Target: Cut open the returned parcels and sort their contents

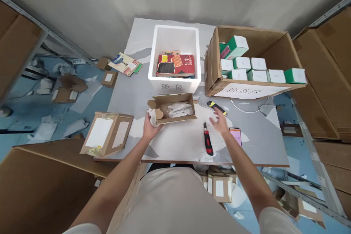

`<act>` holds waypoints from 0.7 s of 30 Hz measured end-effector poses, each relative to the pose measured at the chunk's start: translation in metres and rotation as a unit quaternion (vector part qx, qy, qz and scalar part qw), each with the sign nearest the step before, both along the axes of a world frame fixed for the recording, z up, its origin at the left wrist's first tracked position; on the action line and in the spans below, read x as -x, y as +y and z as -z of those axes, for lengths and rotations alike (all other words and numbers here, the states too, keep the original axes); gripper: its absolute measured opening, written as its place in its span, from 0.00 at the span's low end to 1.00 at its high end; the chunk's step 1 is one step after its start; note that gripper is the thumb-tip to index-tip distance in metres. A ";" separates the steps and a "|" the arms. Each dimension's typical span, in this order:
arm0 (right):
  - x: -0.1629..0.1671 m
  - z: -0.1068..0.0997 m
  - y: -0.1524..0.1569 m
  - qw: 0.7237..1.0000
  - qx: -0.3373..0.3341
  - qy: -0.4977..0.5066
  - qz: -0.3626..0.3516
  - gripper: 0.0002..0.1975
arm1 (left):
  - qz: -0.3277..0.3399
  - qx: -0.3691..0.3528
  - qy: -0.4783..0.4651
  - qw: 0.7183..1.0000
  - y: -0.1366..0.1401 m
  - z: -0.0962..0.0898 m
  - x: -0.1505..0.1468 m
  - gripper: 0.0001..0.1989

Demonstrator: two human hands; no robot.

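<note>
Your open carton (pixel 173 99) is at twelve o'clock, left hand (pixel 150 128) gripping its eight-o'clock corner, right hand (pixel 220 122) spread at four; apparently positioning it, next likely needing a two-handed hold.

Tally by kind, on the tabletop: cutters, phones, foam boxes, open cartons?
Cutters: 2 (red-black cutter, yellow-black cutter)
Phone: 1
White foam box: 1
Open cartons: 2 (small carton, large carton)
Total: 6
</note>
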State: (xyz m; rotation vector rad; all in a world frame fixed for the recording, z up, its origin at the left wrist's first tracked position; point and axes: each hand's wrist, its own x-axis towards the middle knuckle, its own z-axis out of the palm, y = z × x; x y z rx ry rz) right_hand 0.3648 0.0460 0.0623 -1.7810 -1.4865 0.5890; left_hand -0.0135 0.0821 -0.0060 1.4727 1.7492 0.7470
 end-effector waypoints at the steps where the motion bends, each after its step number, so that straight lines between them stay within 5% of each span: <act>1: 0.030 0.011 0.002 1.000 0.016 0.011 -0.012 0.31 | 0.020 0.029 -0.019 0.999 0.003 0.004 0.001 0.53; 6: 0.117 0.045 -0.004 0.995 0.068 0.074 -0.010 0.31 | 0.080 0.052 -0.153 0.984 0.006 0.011 0.002 0.39; 13: 0.171 0.070 -0.115 0.988 0.030 0.114 0.105 0.31 | 0.078 -0.032 -0.185 0.979 -0.061 -0.017 0.006 0.35; 17: 0.184 0.052 -0.159 0.987 0.018 0.057 0.147 0.32 | 0.142 -0.061 -0.218 0.964 -0.088 -0.031 0.000 0.25; 21: 0.168 0.011 -0.186 0.977 -0.036 0.039 0.204 0.26 | 0.205 -0.062 -0.227 0.950 -0.081 -0.046 -0.014 0.24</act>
